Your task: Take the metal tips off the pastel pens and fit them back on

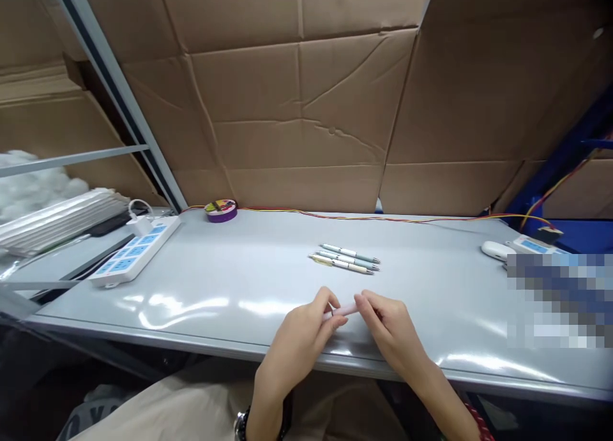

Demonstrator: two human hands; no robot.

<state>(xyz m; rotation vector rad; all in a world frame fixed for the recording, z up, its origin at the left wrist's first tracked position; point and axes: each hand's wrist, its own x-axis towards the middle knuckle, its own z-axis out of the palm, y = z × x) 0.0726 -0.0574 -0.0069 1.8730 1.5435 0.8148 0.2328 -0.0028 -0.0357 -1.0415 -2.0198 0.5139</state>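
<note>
My left hand (304,336) and my right hand (387,326) meet over the near edge of the grey table (230,281). Between them they pinch a short pale pink pen (345,311), one hand at each end, fingers closed round it. Only the pen's middle shows between the fingertips. A little beyond the hands, three pens (345,258) lie side by side on the table, untouched.
A white and blue power strip (136,252) lies at the left. A purple roll of tape (221,210) sits by the cardboard wall, with a red and yellow wire (383,219) along the back. A white device (498,251) lies at the right.
</note>
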